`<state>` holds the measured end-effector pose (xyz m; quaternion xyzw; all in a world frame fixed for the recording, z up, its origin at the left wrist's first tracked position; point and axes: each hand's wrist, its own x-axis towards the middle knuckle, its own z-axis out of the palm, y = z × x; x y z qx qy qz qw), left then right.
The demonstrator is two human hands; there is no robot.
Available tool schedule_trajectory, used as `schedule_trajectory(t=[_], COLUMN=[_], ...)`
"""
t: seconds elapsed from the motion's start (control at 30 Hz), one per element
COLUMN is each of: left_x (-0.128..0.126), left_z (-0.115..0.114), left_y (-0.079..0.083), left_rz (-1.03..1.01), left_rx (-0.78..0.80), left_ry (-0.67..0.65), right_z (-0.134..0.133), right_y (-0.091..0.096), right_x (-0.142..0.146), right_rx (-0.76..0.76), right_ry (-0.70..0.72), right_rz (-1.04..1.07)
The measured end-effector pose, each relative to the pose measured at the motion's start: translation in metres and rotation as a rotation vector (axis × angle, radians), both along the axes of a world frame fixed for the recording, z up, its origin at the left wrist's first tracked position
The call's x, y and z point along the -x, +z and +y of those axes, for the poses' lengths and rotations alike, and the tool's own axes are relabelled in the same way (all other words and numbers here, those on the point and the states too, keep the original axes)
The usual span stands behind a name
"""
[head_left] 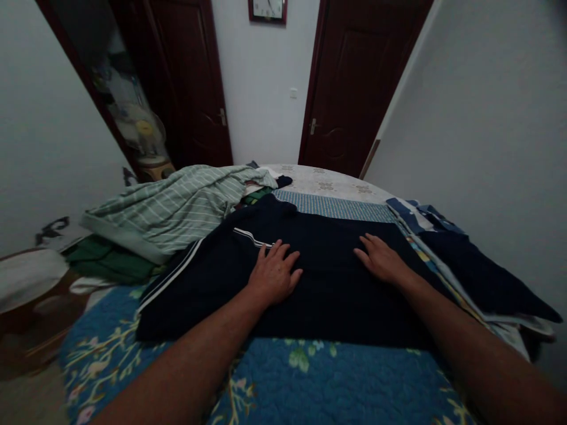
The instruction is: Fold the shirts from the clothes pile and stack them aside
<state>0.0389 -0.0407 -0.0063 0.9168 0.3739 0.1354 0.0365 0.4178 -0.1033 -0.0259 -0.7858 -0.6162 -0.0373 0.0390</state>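
A dark navy garment (pixel 319 283) with thin white stripes lies spread across a blue floral quilt (pixel 319 378) on the bed. My left hand (pixel 275 273) rests flat on it, fingers stretched out, near the white stripe at its left part. My right hand (pixel 381 258) lies flat on the garment's right part, fingers apart. Neither hand holds anything.
A green striped cloth (pixel 177 209) is heaped at the left over green clothes (pixel 110 260). Folded dark and blue clothes (pixel 469 265) are stacked at the right beside the wall. Two dark brown doors (pixel 354 88) stand beyond the bed, a clock (pixel 267 9) between them.
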Motion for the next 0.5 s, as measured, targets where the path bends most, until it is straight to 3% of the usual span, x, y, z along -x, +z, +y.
schedule_trajectory(t=[0.13, 0.33, 0.4, 0.5], left_x=[-0.002, 0.014, 0.034, 0.069], left_z=[-0.003, 0.011, 0.025, 0.048], left_y=[-0.002, 0.01, 0.021, 0.034], left_rz=[-0.016, -0.094, -0.11, -0.084], left_rx=[0.031, 0.017, -0.024, -0.031], left_ry=[0.002, 0.047, 0.16, 0.434], right_z=[-0.001, 0.002, -0.009, -0.028], right_y=[-0.021, -0.012, -0.009, -0.005], right_x=[-0.012, -0.017, -0.008, 0.012], right_rx=[0.023, -0.111, -0.227, -0.34], right_ry=[-0.159, -0.316, -0.313, -0.22], right_rz=[0.014, 0.013, -0.011, -0.026])
